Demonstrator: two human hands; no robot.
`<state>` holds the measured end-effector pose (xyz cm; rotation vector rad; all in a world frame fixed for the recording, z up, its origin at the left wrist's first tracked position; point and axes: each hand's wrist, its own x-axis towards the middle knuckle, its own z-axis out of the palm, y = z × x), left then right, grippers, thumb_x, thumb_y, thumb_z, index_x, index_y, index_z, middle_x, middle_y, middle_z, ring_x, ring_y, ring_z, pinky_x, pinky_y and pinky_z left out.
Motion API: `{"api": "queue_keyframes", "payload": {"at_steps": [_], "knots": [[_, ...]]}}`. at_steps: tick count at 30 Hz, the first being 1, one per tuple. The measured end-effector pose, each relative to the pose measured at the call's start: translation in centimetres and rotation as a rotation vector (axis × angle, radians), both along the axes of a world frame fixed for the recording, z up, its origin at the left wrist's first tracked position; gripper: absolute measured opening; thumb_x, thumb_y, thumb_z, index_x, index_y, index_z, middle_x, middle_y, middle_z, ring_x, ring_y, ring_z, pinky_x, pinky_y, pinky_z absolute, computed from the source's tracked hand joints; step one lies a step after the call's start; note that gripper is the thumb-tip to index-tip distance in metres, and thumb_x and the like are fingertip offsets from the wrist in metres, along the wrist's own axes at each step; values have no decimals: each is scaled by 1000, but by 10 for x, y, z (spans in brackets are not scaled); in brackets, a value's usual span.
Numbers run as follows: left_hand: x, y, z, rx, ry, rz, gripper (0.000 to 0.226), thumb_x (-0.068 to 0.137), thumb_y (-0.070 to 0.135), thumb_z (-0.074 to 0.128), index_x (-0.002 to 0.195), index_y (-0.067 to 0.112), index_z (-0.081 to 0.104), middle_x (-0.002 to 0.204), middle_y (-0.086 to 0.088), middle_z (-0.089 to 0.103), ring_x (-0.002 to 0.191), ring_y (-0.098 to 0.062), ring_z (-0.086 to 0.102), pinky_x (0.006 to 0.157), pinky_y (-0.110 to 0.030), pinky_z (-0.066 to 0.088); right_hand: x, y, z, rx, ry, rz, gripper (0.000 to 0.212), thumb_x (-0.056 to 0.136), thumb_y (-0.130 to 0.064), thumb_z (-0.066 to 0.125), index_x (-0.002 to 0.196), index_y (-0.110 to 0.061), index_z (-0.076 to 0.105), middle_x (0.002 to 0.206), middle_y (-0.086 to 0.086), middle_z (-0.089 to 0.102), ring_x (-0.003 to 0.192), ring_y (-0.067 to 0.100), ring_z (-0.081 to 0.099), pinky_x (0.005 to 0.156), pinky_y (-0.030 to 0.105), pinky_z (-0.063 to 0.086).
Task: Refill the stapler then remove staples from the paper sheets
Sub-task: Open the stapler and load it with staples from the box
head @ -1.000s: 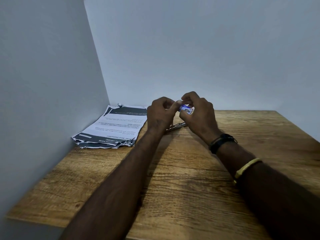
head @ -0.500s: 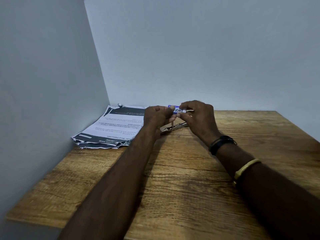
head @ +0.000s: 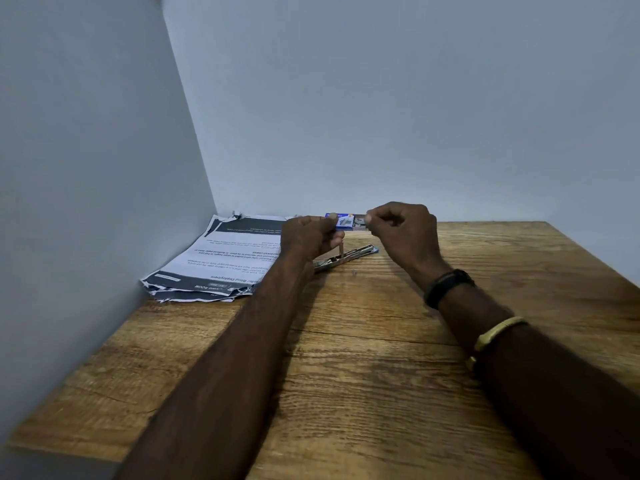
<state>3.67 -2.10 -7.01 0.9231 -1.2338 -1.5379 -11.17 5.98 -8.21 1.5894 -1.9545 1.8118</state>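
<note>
head: left hand grips one staple box; right hand pinches its drawer

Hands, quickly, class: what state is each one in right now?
Left hand: grips the blue staple box.
Right hand: pinches that box's other end.

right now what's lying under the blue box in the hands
An opened metal stapler lies on the wooden table below the blue box. Its left end is covered by the left hand and wrist.
</note>
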Motion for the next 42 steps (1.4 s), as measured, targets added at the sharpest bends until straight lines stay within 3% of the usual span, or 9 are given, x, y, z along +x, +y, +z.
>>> {"api": "queue_keyframes", "payload": {"at_steps": [6, 10, 18, 21, 24, 28, 33, 37, 42], "knots": [[2, 0, 1, 20, 7, -1, 18, 90, 8, 74, 76, 3, 64, 74, -17, 71, 57, -16, 70, 62, -26, 64, -2, 1, -2, 45, 61, 14, 17, 87, -8, 74, 101, -14, 82, 92, -3, 76, 73, -9, 63, 65, -1, 45], [2, -1, 1, 30, 13, 12, 18, 89, 6, 75, 76, 2, 65, 74, -18, 72, 56, -17, 71, 62, -27, 65, -3, 2, -2, 65, 137, 26, 18, 90, -12, 74, 106, -14, 81, 103, 3, 78, 75, 0, 63, 67, -2, 41], [0, 0, 1, 13, -15, 12, 16, 88, 6, 76, 78, 1, 65, 56, -8, 72, 50, -13, 71, 62, -26, 64, -5, 4, -2, 82, 194, 42, 15, 92, -18, 73, 104, -14, 81, 101, 3, 78, 79, 4, 63, 73, 11, 44], [0, 1, 1, 7, -24, 11, 16, 88, 6, 76, 79, 0, 65, 61, -11, 73, 50, -14, 71, 59, -25, 64, -3, 2, -2, 108, 175, 27, 16, 91, -17, 70, 102, -12, 82, 102, 4, 79, 86, 12, 67, 78, 25, 51], [0, 3, 1, -9, -34, 12, 18, 88, 6, 77, 75, 0, 65, 67, -13, 73, 53, -15, 70, 62, -26, 64, -1, 2, 0, 118, 170, 21, 19, 92, -25, 68, 94, -13, 83, 95, 2, 79, 86, 16, 70, 78, 32, 55], [0, 5, 1, -24, -48, -2, 21, 88, 7, 76, 71, 3, 64, 63, -11, 73, 52, -14, 70, 60, -25, 63, -2, 2, 0, 156, 188, 8, 21, 92, -31, 71, 95, -14, 84, 93, -1, 79, 84, 15, 70, 75, 29, 53], [-1, 7, 1, -37, -66, -9, 24, 88, 6, 76, 69, 3, 62, 58, -10, 72, 51, -15, 70, 61, -25, 63, -2, 0, 2, 219, 184, -32, 20, 91, -29, 70, 87, -15, 84, 69, -8, 68, 64, 5, 59, 58, 21, 38], [-1, 7, 0, -35, -65, -23, 22, 87, 6, 77, 72, 2, 62, 60, -11, 72, 52, -15, 71, 57, -24, 63, -3, -1, 4, 222, 48, -49, 12, 87, -24, 75, 87, -15, 84, 85, -2, 78, 81, 13, 69, 73, 29, 55], [-2, 8, 0, -24, -81, -24, 17, 87, 8, 78, 80, -1, 65, 71, -17, 73, 56, -17, 73, 60, -25, 64, -5, -1, 4, 213, -61, -20, 11, 85, -21, 74, 81, -14, 83, 86, -5, 77, 85, 12, 70, 80, 35, 58]]}}
